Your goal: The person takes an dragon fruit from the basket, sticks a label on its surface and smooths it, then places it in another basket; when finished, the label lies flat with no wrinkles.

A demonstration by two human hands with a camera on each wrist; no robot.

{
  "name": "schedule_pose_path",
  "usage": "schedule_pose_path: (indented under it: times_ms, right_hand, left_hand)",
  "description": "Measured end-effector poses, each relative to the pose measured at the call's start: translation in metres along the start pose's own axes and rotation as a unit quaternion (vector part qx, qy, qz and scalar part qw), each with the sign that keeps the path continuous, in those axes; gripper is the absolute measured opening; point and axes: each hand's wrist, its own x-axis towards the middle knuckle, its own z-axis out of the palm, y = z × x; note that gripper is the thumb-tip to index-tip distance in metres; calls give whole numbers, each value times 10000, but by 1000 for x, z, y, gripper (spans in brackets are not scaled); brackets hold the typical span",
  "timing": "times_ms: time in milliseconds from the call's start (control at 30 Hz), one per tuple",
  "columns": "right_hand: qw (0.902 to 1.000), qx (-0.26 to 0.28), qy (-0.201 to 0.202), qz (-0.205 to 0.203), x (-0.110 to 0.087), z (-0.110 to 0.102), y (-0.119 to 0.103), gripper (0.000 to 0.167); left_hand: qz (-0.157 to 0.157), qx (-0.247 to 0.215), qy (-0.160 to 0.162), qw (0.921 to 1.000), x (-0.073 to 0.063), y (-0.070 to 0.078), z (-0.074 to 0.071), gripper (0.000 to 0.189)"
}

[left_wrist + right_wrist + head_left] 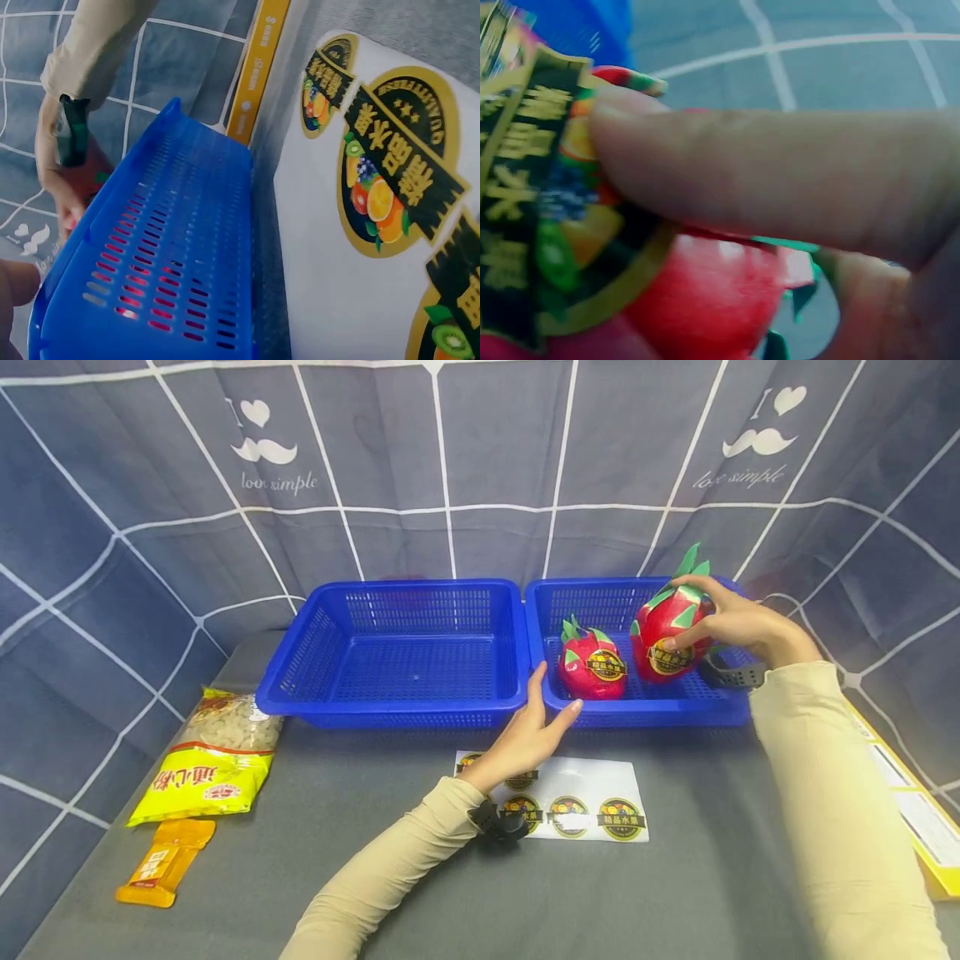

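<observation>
My right hand [738, 618] grips a red dragon fruit [655, 625] with green leaf tips, its thumb on the black and gold fruit sticker [525, 202]. This fruit is over the right blue basket [645, 713], its leaves pointing up. A second dragon fruit [583, 672], with a similar sticker, sits inside that basket at the left. My left hand [528, 739] is at the basket's front left corner, thumb and forefinger spread at the rim. Below its wrist lies a white sheet of round stickers [592, 777], partly hidden by the left arm.
Another blue basket [397, 710] stands on the left, side by side with the right one. On the table's left lie a yellow bag of pasta [217, 760] and a small orange packet [165, 862]. A yellow-edged board [930, 827] is at the far right.
</observation>
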Motion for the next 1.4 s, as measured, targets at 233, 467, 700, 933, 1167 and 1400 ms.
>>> schedule_pose_path:
  times_ms: [233,467,700,933,1167,1400]
  right_hand:
    - [9946,-443,-884,327,22,-1,19,86]
    - [9767,-697,-1949,563,42,6,35,87]
    - [9730,-783,-2103,541,45,7,33,91]
    - [9761,-585,-1910,855,44,9,30,100]
    - [9797,-674,-1616,979,45,13,36,99]
    - [9822,-1052,-1308,844,43,13,32,94]
  left_hand:
    - [-43,98,-166,9998,3,2,-3,75]
    - [-87,128,-217,9996,3,-2,-4,77]
    - [-44,151,-162,9997,5,-3,-5,76]
    - [4,123,-90,9999,7,-6,-4,76]
    - [47,277,-193,9994,5,-7,-7,75]
    - [304,549,-646,9959,-3,-7,-18,81]
